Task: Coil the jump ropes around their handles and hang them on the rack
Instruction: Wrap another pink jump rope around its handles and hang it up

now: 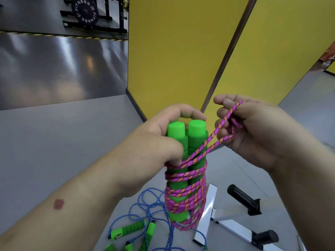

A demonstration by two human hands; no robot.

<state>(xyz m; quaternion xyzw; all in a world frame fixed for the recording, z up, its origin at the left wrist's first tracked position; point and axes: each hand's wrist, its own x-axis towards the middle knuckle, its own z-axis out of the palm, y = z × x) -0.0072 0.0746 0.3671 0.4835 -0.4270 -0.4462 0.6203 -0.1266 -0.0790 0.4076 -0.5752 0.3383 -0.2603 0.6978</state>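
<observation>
Two green handles (186, 142) stand side by side at the centre of the frame, gripped near their tops by your left hand (163, 142), fingers curled round them. Most of the pink rope (186, 192) is already wound round them in loose turns, down to their lower ends. Your right hand (253, 131), right of centre, pinches the last loop of that rope between thumb and fingers, with the two strands running taut down to the handles. By the look of it, only this short tail is left to wrap and tuck before the bundle can be hung. At the bottom of the frame, the blue rope (145, 205) lies uncoiled on the floor among more green handles (126, 230), so at least one rope is not yet begun. A white frame with black pegs (243, 198) at lower right may be the rack; nothing hangs on what shows.
</observation>
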